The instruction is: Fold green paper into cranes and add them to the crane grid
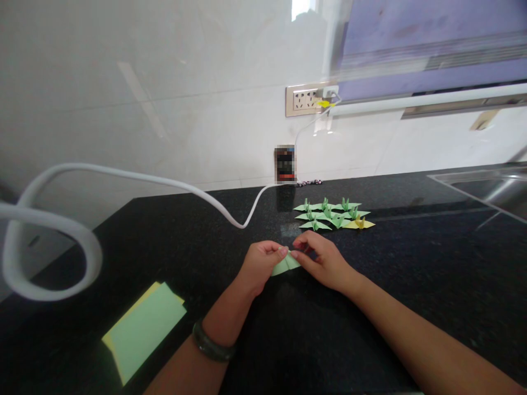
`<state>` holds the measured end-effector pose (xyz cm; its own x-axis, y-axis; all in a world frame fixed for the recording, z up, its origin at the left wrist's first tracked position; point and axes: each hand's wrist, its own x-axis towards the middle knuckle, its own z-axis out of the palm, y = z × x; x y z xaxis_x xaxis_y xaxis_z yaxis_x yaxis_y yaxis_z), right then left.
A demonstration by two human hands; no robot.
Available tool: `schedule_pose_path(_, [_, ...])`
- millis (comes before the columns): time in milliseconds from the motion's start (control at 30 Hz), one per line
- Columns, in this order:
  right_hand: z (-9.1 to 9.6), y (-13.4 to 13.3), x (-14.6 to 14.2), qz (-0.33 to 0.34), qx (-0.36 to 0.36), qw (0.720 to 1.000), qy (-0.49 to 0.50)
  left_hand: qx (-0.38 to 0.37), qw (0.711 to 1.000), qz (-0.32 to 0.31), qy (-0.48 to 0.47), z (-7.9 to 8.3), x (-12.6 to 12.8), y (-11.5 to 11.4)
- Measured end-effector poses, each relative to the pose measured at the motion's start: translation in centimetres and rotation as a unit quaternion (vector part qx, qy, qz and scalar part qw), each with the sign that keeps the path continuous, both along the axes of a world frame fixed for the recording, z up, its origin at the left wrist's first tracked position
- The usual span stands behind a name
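My left hand (260,263) pinches a partly folded piece of pale green paper (287,265) between thumb and fingers. On the paper's other side, my right hand (323,260) has its thumb against the upper edge, its fingers curled above. The paper shows a crease down its middle and is held low over the black countertop (321,340). Just beyond the hands, several green paper cranes (326,213) stand in rows, with a yellow paper crane (359,223) at the front right. A stack of green and yellow paper sheets (144,332) lies to the left.
A phone-like device (285,164) leans on the tiled wall, its cable running up to a wall socket (305,100). A thick white cord (185,187) loops across the left side. A metal sink (502,189) is set in at the far right.
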<state>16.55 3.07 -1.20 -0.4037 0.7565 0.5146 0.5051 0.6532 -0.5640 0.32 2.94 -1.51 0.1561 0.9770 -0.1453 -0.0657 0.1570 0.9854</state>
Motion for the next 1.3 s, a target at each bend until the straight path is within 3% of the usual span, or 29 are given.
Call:
schedule_pose_path(333, [-0.1, -0.1, 0.0, 0.014, -0.039, 0.998, -0.047, 0.06, 0.994, -0.012, 0.087, -0.2, 0.3, -0.2])
schedule_pose_path(900, [-0.5, 0.1, -0.3, 0.027, -0.096, 0.995, 0.03, 0.106, 0.983, -0.034, 0.148, 0.0, 0.3, -0.4])
schedule_pose_path(1300, [-0.1, 0.8, 1.0, 0.002, -0.086, 0.996, 0.0, 0.097, 0.988, 0.06, 0.108, 0.2, -0.5, 0.4])
